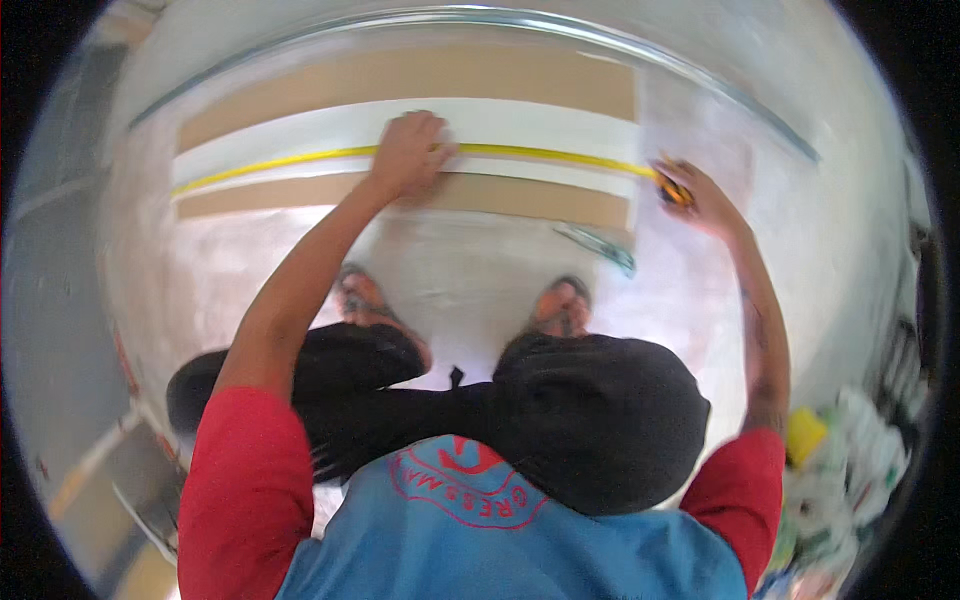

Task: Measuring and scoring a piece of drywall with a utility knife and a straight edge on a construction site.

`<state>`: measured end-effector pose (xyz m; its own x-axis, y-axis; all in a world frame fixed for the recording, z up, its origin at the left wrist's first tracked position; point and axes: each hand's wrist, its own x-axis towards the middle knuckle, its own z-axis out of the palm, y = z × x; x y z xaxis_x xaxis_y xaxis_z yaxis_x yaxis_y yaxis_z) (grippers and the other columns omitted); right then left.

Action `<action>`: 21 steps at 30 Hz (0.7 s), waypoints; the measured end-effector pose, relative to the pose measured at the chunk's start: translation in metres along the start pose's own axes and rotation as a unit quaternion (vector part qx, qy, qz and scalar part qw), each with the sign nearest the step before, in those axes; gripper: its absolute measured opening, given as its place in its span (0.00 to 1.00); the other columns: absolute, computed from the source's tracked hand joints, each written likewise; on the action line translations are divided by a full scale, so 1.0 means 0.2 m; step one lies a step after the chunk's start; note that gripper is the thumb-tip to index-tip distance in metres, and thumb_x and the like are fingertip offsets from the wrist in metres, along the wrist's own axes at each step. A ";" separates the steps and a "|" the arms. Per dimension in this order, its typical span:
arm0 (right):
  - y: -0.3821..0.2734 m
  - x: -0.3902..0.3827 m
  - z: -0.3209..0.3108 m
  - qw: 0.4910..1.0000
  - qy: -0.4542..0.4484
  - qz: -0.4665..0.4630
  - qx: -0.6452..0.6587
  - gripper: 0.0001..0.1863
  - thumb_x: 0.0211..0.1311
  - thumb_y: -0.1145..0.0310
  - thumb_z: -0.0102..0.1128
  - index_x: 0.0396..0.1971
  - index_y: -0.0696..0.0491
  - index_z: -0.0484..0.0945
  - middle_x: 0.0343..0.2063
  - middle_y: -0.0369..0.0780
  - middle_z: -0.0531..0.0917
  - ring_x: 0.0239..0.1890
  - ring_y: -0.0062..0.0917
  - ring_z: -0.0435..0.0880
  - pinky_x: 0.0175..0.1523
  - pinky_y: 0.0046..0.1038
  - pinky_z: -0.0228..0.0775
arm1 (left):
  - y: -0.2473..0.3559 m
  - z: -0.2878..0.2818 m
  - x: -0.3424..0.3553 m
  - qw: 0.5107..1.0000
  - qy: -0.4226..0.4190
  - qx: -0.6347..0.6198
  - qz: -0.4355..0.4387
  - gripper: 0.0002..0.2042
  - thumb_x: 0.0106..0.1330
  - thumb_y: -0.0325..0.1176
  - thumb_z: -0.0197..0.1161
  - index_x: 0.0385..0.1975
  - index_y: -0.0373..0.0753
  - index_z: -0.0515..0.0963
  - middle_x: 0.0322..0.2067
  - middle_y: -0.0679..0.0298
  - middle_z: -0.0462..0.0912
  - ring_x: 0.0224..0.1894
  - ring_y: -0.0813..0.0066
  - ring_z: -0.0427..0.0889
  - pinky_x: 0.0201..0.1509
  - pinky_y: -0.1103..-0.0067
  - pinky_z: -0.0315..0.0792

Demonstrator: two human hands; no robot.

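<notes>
A yellow tape measure blade (560, 155) stretches across a long white strip (540, 120), bordered by brown bands (480, 75) that look like cardboard. My right hand (702, 200) is closed around the orange-and-black tape measure case (676, 190), just past the strip's right end. Over the middle of the blade, my left hand (410, 155) has its fingers curled at the tape; motion blurs them slightly. The blade's far left end lies near the strip's left edge. Below the lower brown band rests a slim grey-green tool (600, 247), its kind unclear.
A long thin metal strip (500, 18) lies beyond the brown and white piece. My sandalled feet (562, 305) stand on the pale floor (450, 260) close to the near edge. Plastic bags (850, 460) and a yellow item (805, 436) sit at the lower right.
</notes>
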<state>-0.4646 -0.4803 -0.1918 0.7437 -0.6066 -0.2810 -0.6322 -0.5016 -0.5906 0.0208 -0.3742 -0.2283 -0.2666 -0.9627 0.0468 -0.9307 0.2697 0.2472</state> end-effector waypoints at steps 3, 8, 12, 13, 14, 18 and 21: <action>0.02 -0.01 0.09 0.999 0.015 0.047 0.005 0.36 0.50 0.67 0.68 0.63 0.41 0.69 0.48 0.47 0.75 0.50 0.42 0.76 0.59 0.35 0.69 | 0.25 0.08 0.14 0.992 0.079 -0.059 0.073 0.18 0.64 0.42 0.61 0.48 0.37 0.75 0.45 0.54 0.77 0.51 0.55 0.74 0.56 0.62 0.66; -0.03 -0.03 0.13 0.996 -0.004 0.081 0.044 0.36 0.49 0.68 0.69 0.62 0.40 0.70 0.49 0.47 0.75 0.52 0.42 0.76 0.61 0.35 0.68 | 0.65 0.26 0.35 0.979 0.068 -0.160 0.102 0.15 0.61 0.40 0.63 0.43 0.38 0.78 0.40 0.59 0.78 0.47 0.59 0.75 0.52 0.64 0.67; -0.03 -0.05 0.14 0.994 0.017 0.091 0.058 0.37 0.46 0.70 0.69 0.62 0.41 0.71 0.51 0.46 0.75 0.53 0.42 0.75 0.61 0.35 0.68 | 0.84 0.38 0.44 0.973 0.048 -0.202 0.098 0.11 0.61 0.41 0.63 0.37 0.43 0.81 0.35 0.63 0.78 0.42 0.63 0.75 0.47 0.66 0.67; -0.04 -0.06 0.15 0.995 0.027 0.081 0.053 0.37 0.45 0.71 0.69 0.62 0.41 0.71 0.51 0.46 0.75 0.53 0.42 0.75 0.61 0.35 0.68 | 0.87 0.39 0.46 0.973 0.063 -0.201 0.097 0.10 0.61 0.41 0.63 0.35 0.44 0.82 0.33 0.64 0.78 0.42 0.64 0.75 0.47 0.67 0.67; -0.04 -0.06 0.14 0.994 0.028 0.084 0.056 0.37 0.45 0.71 0.69 0.62 0.41 0.71 0.51 0.46 0.75 0.53 0.42 0.75 0.61 0.35 0.68 | 0.88 0.40 0.47 0.973 0.059 -0.202 0.099 0.10 0.61 0.41 0.63 0.35 0.44 0.82 0.33 0.64 0.78 0.42 0.64 0.75 0.47 0.67 0.67; -0.05 -0.08 0.14 0.992 0.017 0.104 0.071 0.38 0.44 0.71 0.69 0.61 0.41 0.71 0.52 0.47 0.74 0.54 0.42 0.75 0.61 0.35 0.68 | 0.93 0.43 0.49 0.971 0.043 -0.213 0.097 0.09 0.60 0.41 0.63 0.33 0.45 0.83 0.33 0.66 0.78 0.41 0.66 0.75 0.46 0.67 0.66; -0.05 -0.09 0.16 0.993 0.028 0.093 0.061 0.37 0.43 0.72 0.68 0.60 0.41 0.72 0.51 0.47 0.75 0.54 0.43 0.75 0.60 0.35 0.69 | 0.95 0.43 0.50 0.971 0.044 -0.217 0.086 0.08 0.60 0.41 0.64 0.31 0.45 0.83 0.33 0.67 0.79 0.41 0.66 0.75 0.46 0.67 0.66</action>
<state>-0.4649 -0.4455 -0.2046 0.6013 -0.7169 -0.3527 -0.7238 -0.3019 -0.6204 -0.2038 -0.4183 -0.2610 -0.3678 -0.9079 0.2010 -0.6757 0.4094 0.6131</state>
